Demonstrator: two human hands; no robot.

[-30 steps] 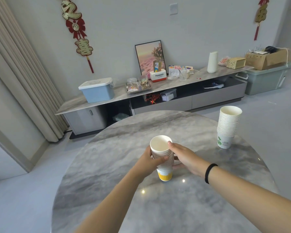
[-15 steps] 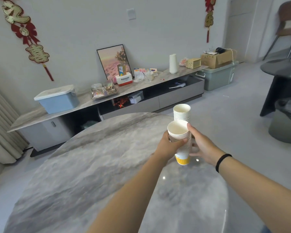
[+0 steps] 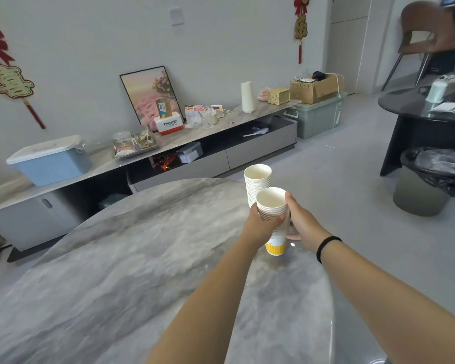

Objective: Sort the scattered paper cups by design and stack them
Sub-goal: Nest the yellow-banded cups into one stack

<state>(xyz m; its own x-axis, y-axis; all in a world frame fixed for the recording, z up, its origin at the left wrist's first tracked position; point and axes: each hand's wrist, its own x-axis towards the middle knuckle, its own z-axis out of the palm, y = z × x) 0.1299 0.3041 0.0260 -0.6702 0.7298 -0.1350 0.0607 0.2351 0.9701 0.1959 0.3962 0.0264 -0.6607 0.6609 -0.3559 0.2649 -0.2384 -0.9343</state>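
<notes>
1. Grip state: both hands are closed around one stack of nested paper cups – the yellow-banded stack (image 3: pixel 273 222). The left hand (image 3: pixel 260 222) wraps the upper half from the left; the right hand (image 3: pixel 301 223) presses the opposite side, thumb up near the rim, fingers low behind the stack.
2. Position of the held stack: it sits over the right portion of the round marble table (image 3: pixel 116 271), upright with a slight lean. Whether its base is touching the table or held just above it cannot be told from this view.
3. Neighbouring stack: a second, taller stack of paper cups (image 3: pixel 258 185) stands just behind the held one, towards the far edge of the table. Its lower part is hidden, so its print cannot be read here.
4. Step in hand, as judged: placing the yellow-banded stack beside the other stack, as a separate pile.
5. Procedure for a clean placement:
   - Keep pressure light and even on both sides; paper walls crease readily.
   - Bring the stack vertical before release, since a tall nested column tips easily.
   - Leave a clear gap to the rear stack – contact could push it towards the table edge.
   - Release the lower hand last, once the base sits flat.
6. No loose cups are visible on the table, so the sorting appears nearly complete.
</notes>
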